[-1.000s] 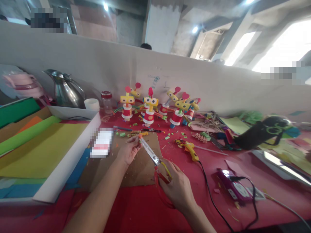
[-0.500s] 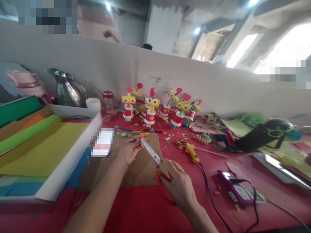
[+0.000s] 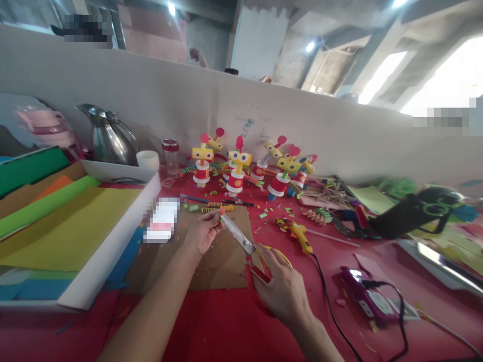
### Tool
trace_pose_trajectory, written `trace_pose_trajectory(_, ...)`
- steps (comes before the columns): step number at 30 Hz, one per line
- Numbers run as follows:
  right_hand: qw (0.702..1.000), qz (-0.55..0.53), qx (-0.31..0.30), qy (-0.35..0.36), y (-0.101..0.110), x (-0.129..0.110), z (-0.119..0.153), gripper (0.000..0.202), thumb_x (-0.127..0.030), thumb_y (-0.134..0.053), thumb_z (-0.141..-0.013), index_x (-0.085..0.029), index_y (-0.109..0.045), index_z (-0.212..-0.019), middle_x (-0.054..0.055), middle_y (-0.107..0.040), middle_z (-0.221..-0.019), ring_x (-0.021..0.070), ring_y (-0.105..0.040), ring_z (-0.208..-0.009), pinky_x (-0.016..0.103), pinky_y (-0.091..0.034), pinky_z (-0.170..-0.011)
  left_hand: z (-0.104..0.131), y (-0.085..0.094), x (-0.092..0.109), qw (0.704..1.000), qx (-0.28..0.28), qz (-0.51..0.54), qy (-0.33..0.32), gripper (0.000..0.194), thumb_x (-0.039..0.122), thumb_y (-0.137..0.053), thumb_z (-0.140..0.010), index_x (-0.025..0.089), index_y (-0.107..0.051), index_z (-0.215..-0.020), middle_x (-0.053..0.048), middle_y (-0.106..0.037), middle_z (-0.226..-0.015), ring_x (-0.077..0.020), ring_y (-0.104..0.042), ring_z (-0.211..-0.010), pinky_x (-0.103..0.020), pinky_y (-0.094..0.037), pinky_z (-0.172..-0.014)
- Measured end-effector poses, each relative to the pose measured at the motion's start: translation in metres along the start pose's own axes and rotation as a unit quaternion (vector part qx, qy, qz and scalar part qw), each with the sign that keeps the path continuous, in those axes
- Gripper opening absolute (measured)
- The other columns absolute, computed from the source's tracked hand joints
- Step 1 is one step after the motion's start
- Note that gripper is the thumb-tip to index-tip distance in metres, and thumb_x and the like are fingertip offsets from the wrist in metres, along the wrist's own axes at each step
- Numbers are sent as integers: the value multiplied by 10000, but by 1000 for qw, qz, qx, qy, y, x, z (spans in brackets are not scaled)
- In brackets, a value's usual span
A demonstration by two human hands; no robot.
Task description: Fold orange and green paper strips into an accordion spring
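Over the brown cardboard sheet (image 3: 226,274), my left hand (image 3: 206,232) pinches a small orange piece (image 3: 222,212), probably paper, mostly covered by the fingers. My right hand (image 3: 287,286) has its fingers through the red and yellow handles of a pair of scissors (image 3: 238,235). The scissors point up and left, their tips at the orange piece beside my left fingertips. The blades look nearly closed; whether they are cutting the piece, I cannot tell. Just beyond my left hand lie coiled paper strips (image 3: 218,208) and a pen (image 3: 243,203).
Paper-cup robot figures (image 3: 236,173) stand along the partition. A yellow glue gun (image 3: 300,236) with its cord and a purple power unit (image 3: 372,299) lie right. On the left are a white box (image 3: 113,239) of coloured paper, a phone (image 3: 163,220) and a steel jug (image 3: 111,138).
The whole view has shifted slightly, so things sit a little further right. My hands keep nearly the same pose, scissors tips still at the orange piece.
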State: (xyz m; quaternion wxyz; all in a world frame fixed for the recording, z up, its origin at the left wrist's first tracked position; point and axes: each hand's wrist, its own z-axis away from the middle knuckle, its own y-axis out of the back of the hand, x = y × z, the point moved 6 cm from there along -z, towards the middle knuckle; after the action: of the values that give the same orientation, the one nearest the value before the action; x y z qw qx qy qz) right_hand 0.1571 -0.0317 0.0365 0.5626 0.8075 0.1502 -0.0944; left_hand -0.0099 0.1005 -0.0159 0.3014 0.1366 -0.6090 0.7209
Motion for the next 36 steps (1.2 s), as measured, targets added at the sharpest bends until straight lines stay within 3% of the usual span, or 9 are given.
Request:
trace_pose_trajectory(11, 999, 11, -43, 23, -13, 5, 2, 516, -234, -608, -814, -297, -487, -1312, 37, -663, -1184, 219, -670, -975, 282, -555, -712, -2, 3, 0, 1000, 8, -6, -2, 125, -23, -728, -653, 93, -721, -699, -49, -690, -677, -86, -614, -585, -170, -517, -559)
trace_pose_trajectory(18, 999, 7, -54, 4, -15, 7, 2, 535, -207, -590, -815, -311, -485, -1329, 31, -689, -1142, 199, -706, -869, 256, -535, -648, -5, 6, -1, 1000, 2, -27, 2, 144, 3, -750, -643, 106, -725, -742, -49, -706, -727, -82, -614, -604, -177, -519, -574)
trace_pose_trajectory(23, 994, 74, -29, -79, -11, 40, 1, 424, -279, -561, -825, -277, -556, -1249, 64, -708, -1070, 195, -697, -706, 259, -476, -545, -6, 9, 0, 1000, -8, -12, 1, 145, 23, -737, -672, 92, -727, -799, -53, -697, -724, -83, -610, -601, -184, -508, -582)
trace_pose_trajectory(27, 981, 136, -32, -137, -11, 75, 0, 383, -313, -539, -838, -213, -568, -1207, 95, -718, -952, 241, -691, -757, 292, -464, -561, -6, 8, 1, 1000, -23, 11, -1, 138, 33, -722, -694, 98, -722, -815, -45, -691, -718, -75, -598, -587, -190, -501, -589)
trace_pose_trajectory(29, 982, 144, -52, -114, -13, 85, -1, 320, -273, -518, -844, -206, -591, -1148, 79, -705, -836, 234, -675, -704, 292, -453, -549, -6, 8, 2, 1000, -13, 14, -1, 127, 21, -712, -699, 103, -717, -796, -41, -688, -717, -69, -593, -581, -187, -495, -592)
trace_pose_trajectory(32, 980, 185, -43, -60, -7, 88, -3, 272, -257, -524, -838, -259, -627, -1090, 96, -670, -936, 249, -656, -771, 311, -461, -562, -6, 10, 3, 1000, 9, 25, -16, 111, 12, -702, -704, 113, -704, -748, -31, -678, -704, -65, -587, -579, -186, -482, -590)
trace_pose_trajectory(36, 979, 201, 24, -4, 3, 60, -18, 242, -202, -534, -811, -233, -675, -1006, 149, -619, -1061, 289, -616, -921, 405, -495, -739, -7, 12, 5, 998, 25, 42, -41, 121, 34, -700, -718, 131, -711, -790, -11, -667, -711, -58, -582, -595, -186, -471, -621)
